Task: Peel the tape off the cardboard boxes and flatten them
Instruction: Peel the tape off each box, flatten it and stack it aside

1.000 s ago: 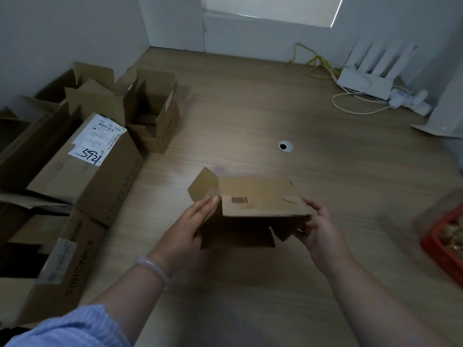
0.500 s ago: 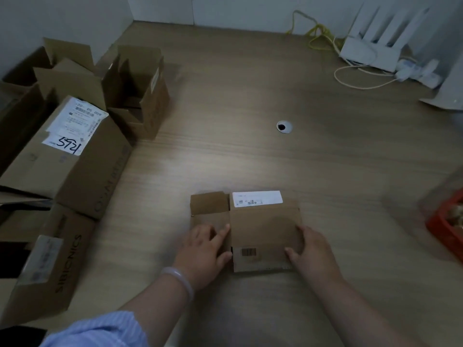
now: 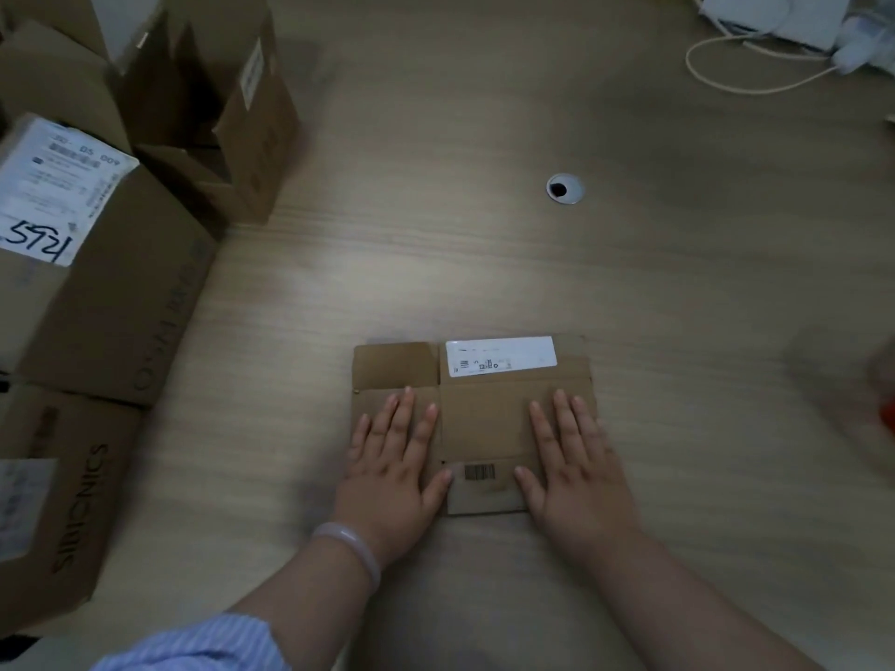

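Observation:
A small brown cardboard box (image 3: 484, 418) lies flat on the wooden table (image 3: 436, 263) in front of me. It carries a white label at its far edge and a barcode near its front edge. My left hand (image 3: 394, 462) lies palm down on the box's left part, fingers spread. My right hand (image 3: 576, 462) lies palm down on the right part, fingers spread. Neither hand grips anything.
Several cardboard boxes stand along the left: a big labelled box (image 3: 97, 263), an open box (image 3: 227, 118) behind it, and a "SIBIONICS" box (image 3: 53, 506) nearer me. A round cable hole (image 3: 564, 188) is mid-table. White cables (image 3: 755, 75) lie far right; a red thing (image 3: 887, 414) at the right edge.
A second ago I held the box up in both hands. It came down onto the table, folded flat, and both hands now press on it with open palms.

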`<action>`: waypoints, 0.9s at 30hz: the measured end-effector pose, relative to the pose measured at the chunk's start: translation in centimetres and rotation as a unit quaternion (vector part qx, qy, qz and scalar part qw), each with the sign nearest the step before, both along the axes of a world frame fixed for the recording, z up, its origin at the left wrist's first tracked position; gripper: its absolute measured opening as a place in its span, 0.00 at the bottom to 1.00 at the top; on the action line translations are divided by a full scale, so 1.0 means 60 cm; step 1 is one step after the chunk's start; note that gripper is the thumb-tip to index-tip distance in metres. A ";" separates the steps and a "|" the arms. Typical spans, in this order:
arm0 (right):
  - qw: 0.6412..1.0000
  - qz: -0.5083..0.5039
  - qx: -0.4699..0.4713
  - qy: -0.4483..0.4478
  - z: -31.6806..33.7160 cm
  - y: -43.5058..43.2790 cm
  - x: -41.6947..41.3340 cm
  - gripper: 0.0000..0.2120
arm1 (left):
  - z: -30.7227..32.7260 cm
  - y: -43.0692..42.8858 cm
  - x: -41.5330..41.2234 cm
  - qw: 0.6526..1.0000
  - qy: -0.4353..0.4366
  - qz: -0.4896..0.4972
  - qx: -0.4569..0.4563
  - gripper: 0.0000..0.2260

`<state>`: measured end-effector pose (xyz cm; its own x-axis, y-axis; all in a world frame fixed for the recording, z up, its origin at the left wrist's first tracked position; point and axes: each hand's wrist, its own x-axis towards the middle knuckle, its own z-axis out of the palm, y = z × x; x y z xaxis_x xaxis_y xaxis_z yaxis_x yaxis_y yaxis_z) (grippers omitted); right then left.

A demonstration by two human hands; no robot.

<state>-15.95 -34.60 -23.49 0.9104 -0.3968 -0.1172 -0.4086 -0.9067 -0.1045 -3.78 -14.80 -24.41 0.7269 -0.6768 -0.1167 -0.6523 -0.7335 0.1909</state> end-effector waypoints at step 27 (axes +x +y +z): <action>0.887 -0.317 0.336 -0.007 0.096 -0.079 -0.045 0.24 | 0.100 -0.005 -0.014 0.901 0.202 0.374 -0.084 0.32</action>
<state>-18.68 -39.33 -17.75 0.5325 -0.6748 -0.5109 -0.8082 -0.2261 -0.5438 -4.62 -15.13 -18.39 0.9082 -0.0483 -0.4158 0.1599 -0.8779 0.4513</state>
